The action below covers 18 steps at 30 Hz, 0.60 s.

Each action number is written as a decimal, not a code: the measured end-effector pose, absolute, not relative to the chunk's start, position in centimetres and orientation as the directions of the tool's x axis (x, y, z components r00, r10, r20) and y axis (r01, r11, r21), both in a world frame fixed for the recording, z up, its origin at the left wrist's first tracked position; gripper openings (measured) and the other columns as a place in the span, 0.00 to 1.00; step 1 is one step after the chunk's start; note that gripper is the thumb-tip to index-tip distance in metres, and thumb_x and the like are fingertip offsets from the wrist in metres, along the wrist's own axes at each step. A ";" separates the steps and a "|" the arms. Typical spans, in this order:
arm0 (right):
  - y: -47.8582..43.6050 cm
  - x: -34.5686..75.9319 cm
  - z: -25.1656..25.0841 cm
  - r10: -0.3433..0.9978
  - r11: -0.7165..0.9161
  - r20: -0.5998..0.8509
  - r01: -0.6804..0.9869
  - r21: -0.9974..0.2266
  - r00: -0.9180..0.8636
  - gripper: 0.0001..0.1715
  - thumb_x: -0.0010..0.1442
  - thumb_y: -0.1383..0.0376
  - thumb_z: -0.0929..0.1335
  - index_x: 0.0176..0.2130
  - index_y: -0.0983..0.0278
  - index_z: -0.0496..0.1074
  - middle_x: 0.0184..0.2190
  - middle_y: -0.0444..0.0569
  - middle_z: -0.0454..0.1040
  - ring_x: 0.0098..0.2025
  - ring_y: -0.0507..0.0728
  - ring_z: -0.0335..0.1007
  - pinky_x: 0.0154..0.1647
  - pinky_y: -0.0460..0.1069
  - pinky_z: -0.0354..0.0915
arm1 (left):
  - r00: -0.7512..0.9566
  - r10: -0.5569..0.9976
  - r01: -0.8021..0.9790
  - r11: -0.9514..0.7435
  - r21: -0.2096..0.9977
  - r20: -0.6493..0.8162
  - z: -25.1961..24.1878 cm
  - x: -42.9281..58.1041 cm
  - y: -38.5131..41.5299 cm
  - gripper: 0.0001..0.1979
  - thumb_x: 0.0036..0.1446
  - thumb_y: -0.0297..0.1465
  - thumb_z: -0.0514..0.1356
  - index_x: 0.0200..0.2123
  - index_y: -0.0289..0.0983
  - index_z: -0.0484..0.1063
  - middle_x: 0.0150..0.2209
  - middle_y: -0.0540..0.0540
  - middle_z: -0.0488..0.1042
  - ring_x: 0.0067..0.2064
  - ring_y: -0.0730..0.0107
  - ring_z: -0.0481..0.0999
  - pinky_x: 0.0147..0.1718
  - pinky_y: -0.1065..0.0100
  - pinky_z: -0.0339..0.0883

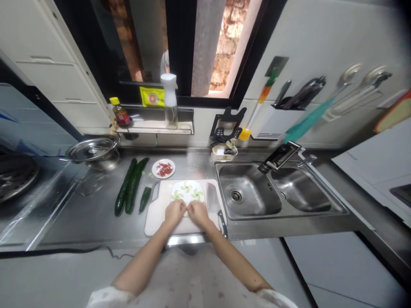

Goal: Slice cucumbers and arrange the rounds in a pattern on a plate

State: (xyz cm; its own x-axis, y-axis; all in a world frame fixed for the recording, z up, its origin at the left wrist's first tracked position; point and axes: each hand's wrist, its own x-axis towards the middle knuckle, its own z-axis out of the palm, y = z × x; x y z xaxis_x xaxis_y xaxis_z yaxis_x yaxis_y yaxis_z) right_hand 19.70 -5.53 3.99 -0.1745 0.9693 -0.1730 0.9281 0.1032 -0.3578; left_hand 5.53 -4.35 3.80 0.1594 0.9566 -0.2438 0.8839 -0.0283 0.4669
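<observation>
On the steel counter lies a white cutting board (157,218) with a white plate (187,185) on it, holding several pale green cucumber slices (186,186) set in small fans. My left hand (175,211) and my right hand (196,211) meet at the plate's near edge, fingers pinched together on cucumber slices there. A cleaver (212,197) lies flat on the board's right side, its black handle (222,223) pointing toward me. Two whole cucumbers (129,186) and a short cucumber piece (144,199) lie left of the board.
A small dish of chopped red chilli (163,168) sits behind the board. A double sink (257,194) with a faucet (279,156) is to the right. A steel pot with lid (93,151) stands at left, by a stove (14,173). Bottles (169,100) stand on a wall shelf.
</observation>
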 end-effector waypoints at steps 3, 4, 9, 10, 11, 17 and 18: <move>-5.5 19.6 3.8 0.971 0.096 -0.175 0.939 -0.329 -0.161 0.13 0.63 0.64 0.61 0.36 0.64 0.73 0.37 0.51 0.76 0.40 0.56 0.67 0.40 0.48 0.49 | 0.156 0.953 0.903 -0.032 0.428 -0.258 3.7 5.8 -4.4 0.10 0.61 0.36 0.53 0.36 0.39 0.73 0.38 0.46 0.75 0.41 0.67 0.72 0.37 0.70 0.58; -5.5 19.5 3.7 0.972 0.095 -0.175 0.942 -0.323 -0.158 0.13 0.63 0.64 0.61 0.36 0.64 0.73 0.37 0.51 0.76 0.40 0.56 0.67 0.41 0.48 0.49 | 0.154 0.953 0.910 -0.033 0.414 -0.262 3.7 5.8 -4.4 0.11 0.61 0.36 0.53 0.35 0.39 0.73 0.39 0.46 0.75 0.41 0.67 0.72 0.37 0.70 0.58; -5.4 19.3 3.5 0.972 0.094 -0.176 0.948 -0.304 -0.153 0.14 0.63 0.65 0.60 0.36 0.65 0.74 0.36 0.52 0.76 0.40 0.57 0.68 0.41 0.49 0.50 | 0.148 0.948 0.924 -0.031 0.381 -0.282 3.8 6.0 -4.4 0.12 0.62 0.36 0.51 0.36 0.39 0.73 0.40 0.45 0.75 0.44 0.66 0.72 0.38 0.69 0.58; -5.3 19.2 3.5 0.972 0.093 -0.178 0.950 -0.299 -0.152 0.14 0.62 0.65 0.60 0.36 0.65 0.74 0.36 0.52 0.76 0.40 0.57 0.68 0.41 0.49 0.50 | 0.148 0.947 0.924 -0.030 0.380 -0.284 3.8 6.1 -4.4 0.12 0.62 0.36 0.51 0.37 0.39 0.73 0.40 0.45 0.75 0.44 0.65 0.72 0.38 0.69 0.58; -5.3 19.2 3.5 0.972 0.090 -0.181 0.951 -0.294 -0.148 0.13 0.62 0.65 0.61 0.36 0.65 0.74 0.36 0.53 0.76 0.40 0.57 0.68 0.41 0.49 0.50 | 0.147 0.948 0.925 -0.030 0.380 -0.283 3.9 6.1 -4.4 0.12 0.62 0.35 0.51 0.37 0.39 0.73 0.41 0.45 0.75 0.44 0.65 0.72 0.38 0.69 0.59; -5.1 19.2 3.8 0.973 0.078 -0.187 0.952 -0.295 -0.137 0.13 0.62 0.65 0.61 0.36 0.65 0.73 0.35 0.52 0.76 0.40 0.57 0.68 0.41 0.49 0.51 | 0.143 0.952 0.924 -0.031 0.381 -0.271 4.2 6.2 -4.5 0.10 0.61 0.35 0.52 0.36 0.39 0.73 0.40 0.45 0.75 0.44 0.65 0.72 0.39 0.69 0.59; -5.0 19.2 3.9 0.972 0.077 -0.191 0.952 -0.297 -0.139 0.13 0.62 0.65 0.61 0.36 0.65 0.73 0.35 0.53 0.76 0.40 0.57 0.69 0.41 0.49 0.51 | 0.145 0.953 0.923 -0.034 0.382 -0.265 4.2 6.2 -4.5 0.10 0.61 0.35 0.52 0.36 0.39 0.73 0.40 0.45 0.75 0.44 0.65 0.72 0.40 0.69 0.59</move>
State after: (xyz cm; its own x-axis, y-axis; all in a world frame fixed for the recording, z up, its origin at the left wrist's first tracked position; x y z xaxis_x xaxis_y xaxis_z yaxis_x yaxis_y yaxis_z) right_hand 19.18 -5.03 3.88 -0.1385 0.9718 -0.1910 0.9518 0.0773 -0.2968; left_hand 6.18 -4.52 4.23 0.1450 0.9533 -0.2648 0.9235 -0.0343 0.3821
